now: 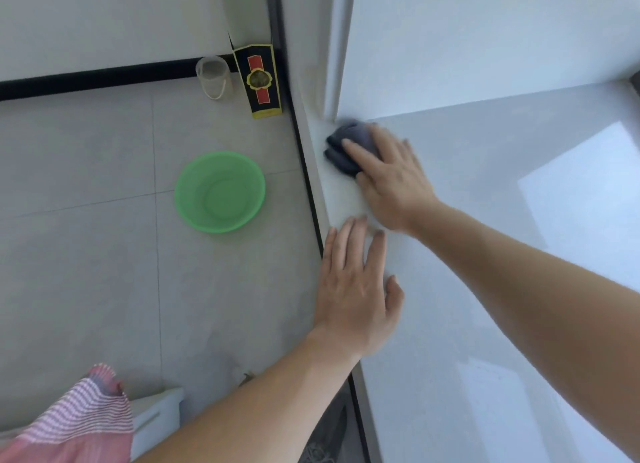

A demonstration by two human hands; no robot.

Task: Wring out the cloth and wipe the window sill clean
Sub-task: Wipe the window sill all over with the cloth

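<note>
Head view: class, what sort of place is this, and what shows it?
Probably a home, beside a window: a wide white window sill, a tiled floor with a green basin, a dark cloth under the right hand.

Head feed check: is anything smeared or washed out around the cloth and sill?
Head view: the bunched dark grey cloth and the right hand pressing it are motion-blurred; the left hand, flat on the white window sill, is sharper; bright sun patches glare off the sill on the picture's right side; the wide lens bends the sill's edge.
</note>
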